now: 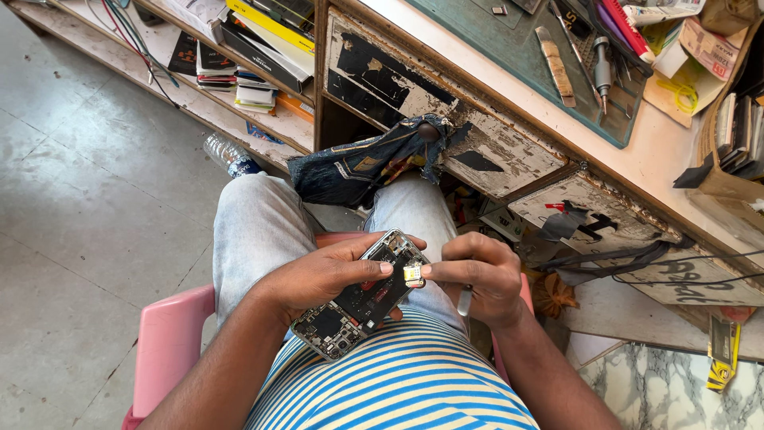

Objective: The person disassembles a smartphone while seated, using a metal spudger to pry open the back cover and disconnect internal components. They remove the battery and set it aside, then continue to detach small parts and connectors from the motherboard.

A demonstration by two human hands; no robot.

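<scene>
**Opened phone held over lap, small part pinched at its edge**

Left hand (330, 275) cradles the opened phone (362, 296) from below, thumb laid across the top so the exposed board faces up and stays flat for work. Phone sits over the lap, just above the striped shirt (406, 378), tilted with the camera end toward the body.

Right hand (481, 275) pinches a small yellowish component (412, 275) between thumb and forefinger, right at the phone's upper edge, touching or just beside it. Same hand tucks a slim grey tool (464, 301) under the other fingers, tip down, probably parked for quick reach.

Person sits on a pink plastic chair (167, 342). Worn wooden drawers (446, 119) ahead, a dark cloth (362, 163) hung off one. Screwdriver (602, 72) lies on the green mat (517, 48) up on the bench.
</scene>
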